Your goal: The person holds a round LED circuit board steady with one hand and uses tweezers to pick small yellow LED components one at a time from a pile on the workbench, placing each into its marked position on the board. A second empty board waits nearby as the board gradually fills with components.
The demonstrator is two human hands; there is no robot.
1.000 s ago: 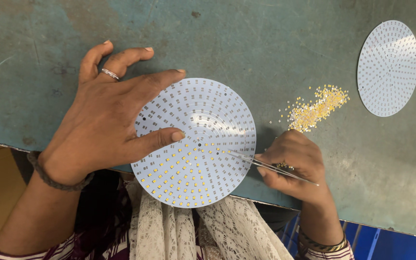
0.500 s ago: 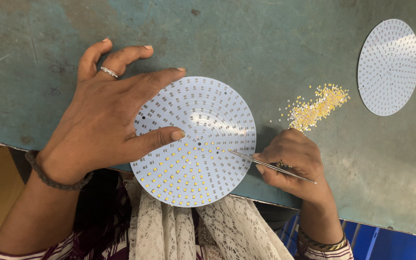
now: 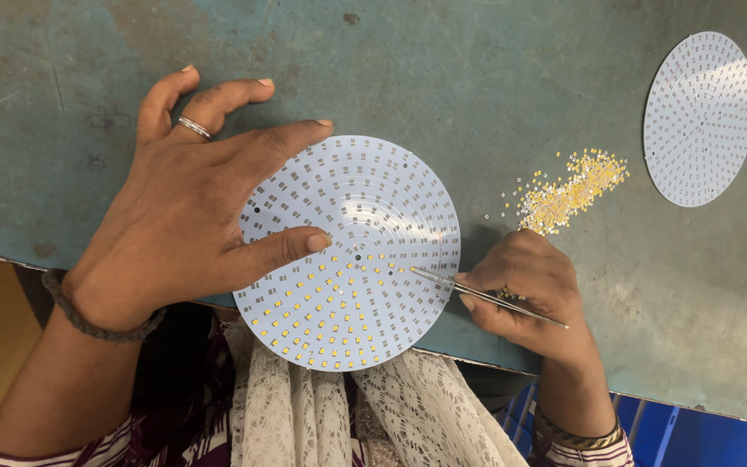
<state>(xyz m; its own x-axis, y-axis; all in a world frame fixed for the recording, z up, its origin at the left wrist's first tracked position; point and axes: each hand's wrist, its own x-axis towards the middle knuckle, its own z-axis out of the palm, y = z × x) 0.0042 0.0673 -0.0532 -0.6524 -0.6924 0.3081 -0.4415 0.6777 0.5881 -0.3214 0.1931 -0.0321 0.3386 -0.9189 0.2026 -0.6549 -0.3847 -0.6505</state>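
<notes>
Nearest you: the round white circuit board (image 3: 352,251) overhangs the table's near edge, over your white lace garment (image 3: 322,415). Its near half carries small yellow chips; the far half shows bare pads.

Your right hand (image 3: 525,290) is closed around the thin metal tweezers (image 3: 486,298), just right of the board. The tweezers' long axis runs right-to-left and slightly away from you, tip over the board's right-centre, at the boundary between filled and bare rows. Can't tell if the tip holds a chip.

Your left hand (image 3: 192,216) lies open and flat, thumb and forefinger pressing the board's left side.

Farther right: a loose pile of yellow chips (image 3: 568,190) on the worn teal metal table (image 3: 477,78), just beyond your right hand. Farthest right: a second round white board (image 3: 699,118), unpopulated, well apart.
</notes>
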